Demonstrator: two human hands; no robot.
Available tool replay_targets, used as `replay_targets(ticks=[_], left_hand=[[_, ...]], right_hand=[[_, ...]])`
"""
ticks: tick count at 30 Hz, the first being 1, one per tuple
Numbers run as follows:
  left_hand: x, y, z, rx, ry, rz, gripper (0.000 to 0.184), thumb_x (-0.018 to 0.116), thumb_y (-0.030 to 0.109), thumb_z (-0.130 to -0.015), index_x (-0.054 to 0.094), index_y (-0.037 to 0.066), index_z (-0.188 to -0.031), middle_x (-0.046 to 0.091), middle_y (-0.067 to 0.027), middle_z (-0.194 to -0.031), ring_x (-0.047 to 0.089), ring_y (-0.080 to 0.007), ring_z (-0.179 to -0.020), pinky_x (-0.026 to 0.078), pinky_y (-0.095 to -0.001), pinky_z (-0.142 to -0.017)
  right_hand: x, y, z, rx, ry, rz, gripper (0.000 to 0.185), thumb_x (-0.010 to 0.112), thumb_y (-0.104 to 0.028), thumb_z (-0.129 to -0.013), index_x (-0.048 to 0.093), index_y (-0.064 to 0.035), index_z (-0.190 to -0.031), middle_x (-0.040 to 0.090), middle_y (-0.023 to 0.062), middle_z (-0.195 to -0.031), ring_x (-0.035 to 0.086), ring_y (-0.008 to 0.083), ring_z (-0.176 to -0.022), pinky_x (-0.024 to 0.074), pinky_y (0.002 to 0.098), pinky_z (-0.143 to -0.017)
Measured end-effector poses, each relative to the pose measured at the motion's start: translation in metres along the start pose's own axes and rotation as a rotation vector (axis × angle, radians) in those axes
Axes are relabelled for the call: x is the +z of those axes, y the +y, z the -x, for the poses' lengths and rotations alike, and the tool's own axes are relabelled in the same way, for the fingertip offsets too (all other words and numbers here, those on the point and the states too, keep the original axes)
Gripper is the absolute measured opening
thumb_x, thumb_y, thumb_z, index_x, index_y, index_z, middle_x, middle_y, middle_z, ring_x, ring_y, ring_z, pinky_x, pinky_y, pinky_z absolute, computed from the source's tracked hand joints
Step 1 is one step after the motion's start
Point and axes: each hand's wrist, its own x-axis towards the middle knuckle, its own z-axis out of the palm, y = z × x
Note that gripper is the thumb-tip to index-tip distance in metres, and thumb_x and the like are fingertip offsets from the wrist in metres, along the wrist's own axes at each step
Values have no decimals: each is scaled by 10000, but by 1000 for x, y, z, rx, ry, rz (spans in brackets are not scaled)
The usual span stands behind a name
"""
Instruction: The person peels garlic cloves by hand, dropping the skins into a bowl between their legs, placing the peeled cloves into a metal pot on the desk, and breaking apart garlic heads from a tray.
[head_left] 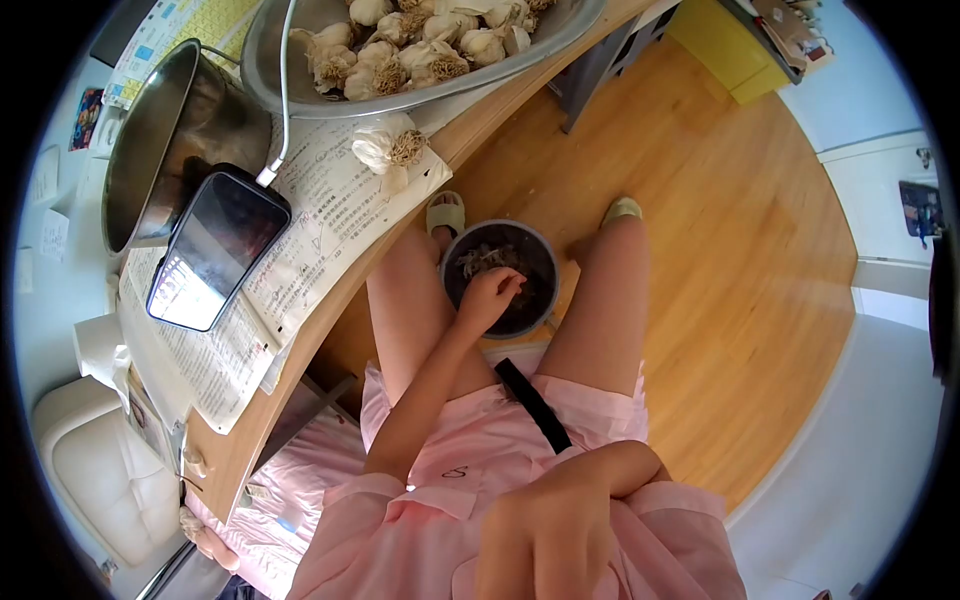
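My left hand [490, 300] reaches over a grey bin [548, 262] that stands on the floor between my legs. Its fingers are curled together, and what they hold, if anything, is too small to make out. Dry peelings [490, 257] lie inside the bin. Close to the camera, in front of my chest, is my right hand [550, 535]. Its back shows, but the fingertips are cut off or hidden at the bottom edge. On the table, a single garlic bulb [376, 147] rests on printed papers [325, 215].
A large metal basin [420, 103] heaped with garlic bulbs [430, 60] sits at the table's far end. A steel pot [150, 150] stands at left, with a phone [215, 250] leaning on it, its white cable [287, 90] attached. A yellow box [725, 50] is on the floor.
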Motion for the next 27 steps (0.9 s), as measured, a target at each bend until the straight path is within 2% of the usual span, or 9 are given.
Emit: replay_targets(ticks=[3, 6, 9, 12, 14, 16, 20, 27], left_hand=[[2, -3, 2, 17, 3, -1, 143, 571, 123, -875, 641, 2, -906, 662, -120, -790, 658, -200, -711, 493, -286, -637], [-2, 1, 1, 34, 4, 40, 138, 572, 114, -878, 637, 0, -921, 663, -113, -798, 654, -185, -708, 492, -274, -635], [-9, 11, 6, 48, 34, 173, 142, 572, 110, -883, 633, 6, -959, 660, -83, -799, 635, -150, -709, 484, -253, -635], [-26, 37, 20, 4, 114, 412, 166, 573, 103, -885, 624, 8, -1012, 640, -64, -830, 607, -123, -757, 469, -233, -665], [-48, 89, 42, -12, 217, 569, 189, 571, 93, -884, 616, 4, -1045, 616, -66, -875, 587, -119, -799, 458, -226, -693], [-68, 126, 62, 85, 215, 598, 206, 571, 78, -878, 607, -7, -1063, 591, -84, -923, 578, -136, -829, 456, -235, -722], [-82, 170, 73, 395, 168, 447, 229, 593, 24, -841, 608, -17, -1065, 567, -100, -975, 572, -158, -840, 461, -256, -737], [-73, 173, 78, 413, 192, 377, 183, 674, -50, -743, 664, -6, -920, 597, -99, -929, 577, -162, -834, 467, -268, -727]], right_hand=[[-4, 0, 0, 79, -51, -71, 147, 563, 27, -870, 637, 86, -982, 636, 185, -926, 647, 248, -797, 540, 261, -610], [-12, 4, 4, 72, -85, -6, 146, 546, 41, -872, 639, 76, -980, 630, 194, -942, 643, 252, -809, 536, 256, -607], [-29, -12, 18, 125, -55, 218, 185, 569, -64, -879, 589, 24, -1039, 615, 221, -951, 630, 265, -784, 507, 292, -599], [-38, -34, 57, 180, 262, 324, 197, 602, -154, -882, 558, -15, -1016, 620, 180, -843, 612, 215, -675, 482, 267, -560], [-40, -50, 82, 175, 729, 469, 262, 602, -236, -890, 541, -32, -1042, 598, 145, -774, 601, 197, -670, 492, 257, -568], [-59, -58, 113, 104, 907, 483, 297, 565, -263, -908, 511, -44, -1101, 613, 108, -886, 626, 190, -732, 518, 284, -668], [-61, -58, 120, 37, 1086, 562, 303, 510, -298, -933, 530, -39, -1087, 618, 72, -891, 623, 151, -742, 525, 273, -705], [-62, -58, 124, -9, 1045, 647, 319, 523, -297, -926, 544, -13, -1070, 629, 78, -917, 630, 151, -779, 531, 278, -719]])
